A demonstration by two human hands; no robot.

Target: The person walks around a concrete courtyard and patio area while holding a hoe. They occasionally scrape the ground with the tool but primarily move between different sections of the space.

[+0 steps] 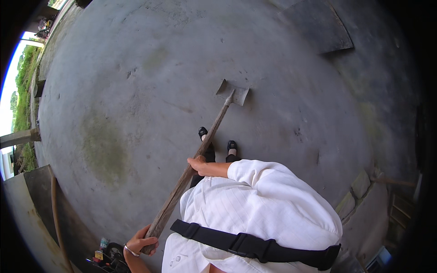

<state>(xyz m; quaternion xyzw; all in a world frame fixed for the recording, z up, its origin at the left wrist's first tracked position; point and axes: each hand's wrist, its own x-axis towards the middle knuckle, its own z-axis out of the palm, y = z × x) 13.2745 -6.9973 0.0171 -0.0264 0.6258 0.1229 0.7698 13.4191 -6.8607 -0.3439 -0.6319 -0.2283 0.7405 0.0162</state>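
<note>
A shovel with a long wooden handle (pixel 182 179) slants from the lower left up to the middle of the view. Its metal blade (pixel 236 94), with turned-up sides, is at the concrete floor ahead of my feet. My left hand (pixel 144 240), with a bracelet at the wrist, is wrapped round the handle's near end. Farther along, my right hand (pixel 198 165) is closed round the shaft below its middle, the palm side hidden. Between the blade and my body are my black shoes (pixel 232 145).
A dark flat sheet (pixel 317 25) lies at the far right. Lower left stand a slab-like panel (pixel 34 214), a leaning pole (pixel 57 216) and a partly visible wheeled vehicle (pixel 114 255). Stone blocks (pixel 360 184) edge the lower right. Greenery (pixel 25 100) shows beyond the left edge.
</note>
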